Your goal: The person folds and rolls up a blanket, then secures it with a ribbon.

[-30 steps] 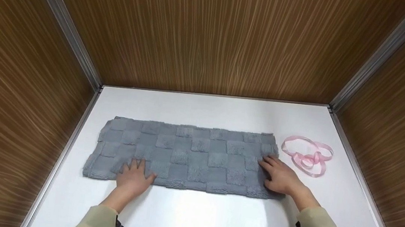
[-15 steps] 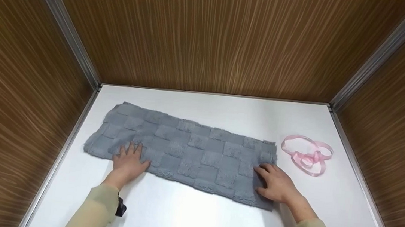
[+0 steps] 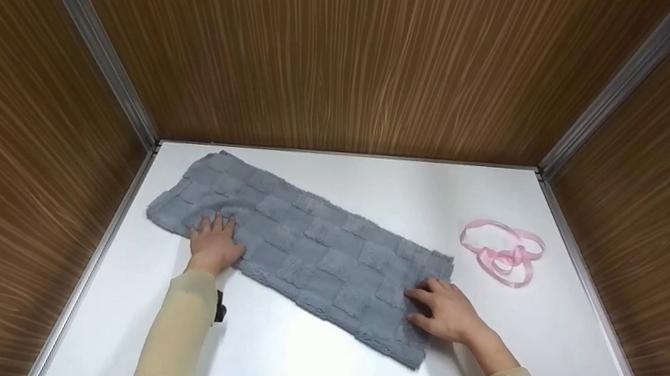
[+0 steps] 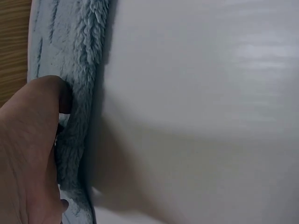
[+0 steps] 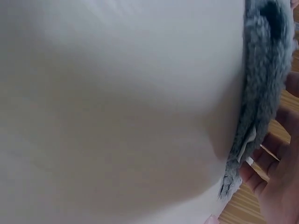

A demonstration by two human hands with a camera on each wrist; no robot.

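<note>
Both hands flat on a folded grey checked towel [image 3: 310, 251].
Lying aslant from the tabletop's [image 3: 316, 366] far left corner toward the near edge; left hand [image 3: 214, 244] and right hand [image 3: 443, 311] pressing, fingers spread, gripping nothing. Pink ribbon [image 3: 503, 249] near the right edge.

Grey towel [image 3: 309, 254] in a checkered pile pattern; pink ribbon [image 3: 503, 250]; white tabletop [image 3: 317, 360]; brown wood-grain walls [image 3: 348, 58]; beige sleeves [image 3: 173, 333].

A pink ribbon [image 3: 501, 251] lies in loose loops on the right part of the white table [image 3: 317, 360]. Wood-grain walls [image 3: 348, 58] with metal corner strips [image 3: 92, 44] enclose the table on three sides.
</note>
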